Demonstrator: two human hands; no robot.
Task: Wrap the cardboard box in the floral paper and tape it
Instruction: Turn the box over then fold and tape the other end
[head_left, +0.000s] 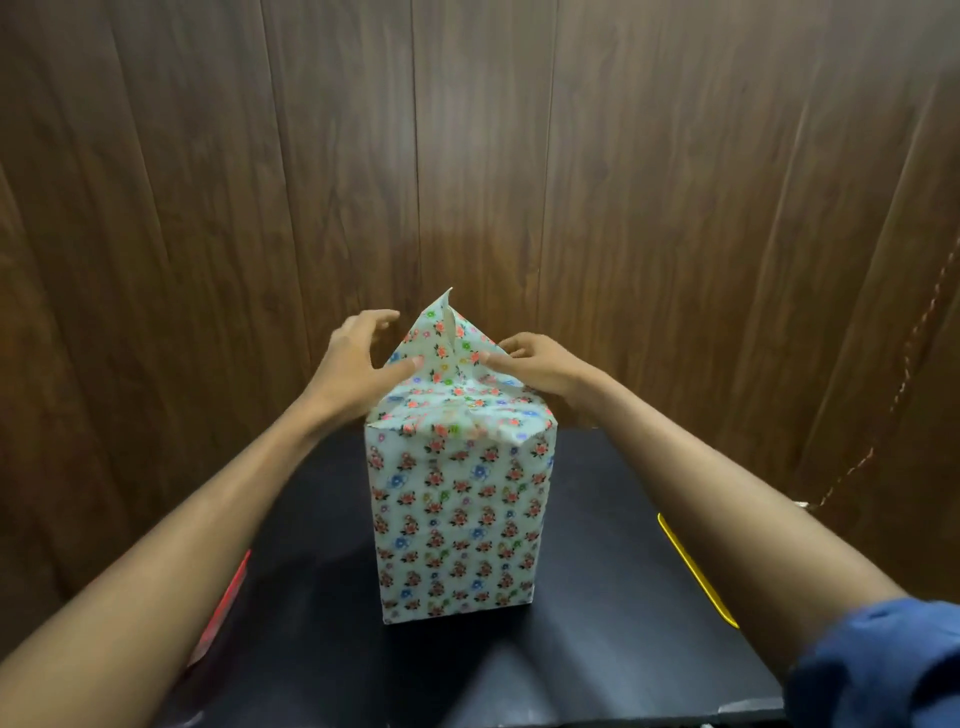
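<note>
One box (457, 519) stands in floral paper (445, 349); left hand (358, 364), grip spread, thumbs its peak, right hand (537, 364) pinches it.

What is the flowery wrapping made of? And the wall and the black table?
The floral paper looks like thin matte paper: it holds sharp creases and a peak on top. The wall looks like wood panelling, perhaps laminate: grain streaks and vertical seams show. The table is black and smooth with faint sheen; its material is unclear.

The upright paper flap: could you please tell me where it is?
Head view, centre: the paper flap stands at the far top edge of the wrapped box, between the left hand and the right hand, both touching it.
</note>
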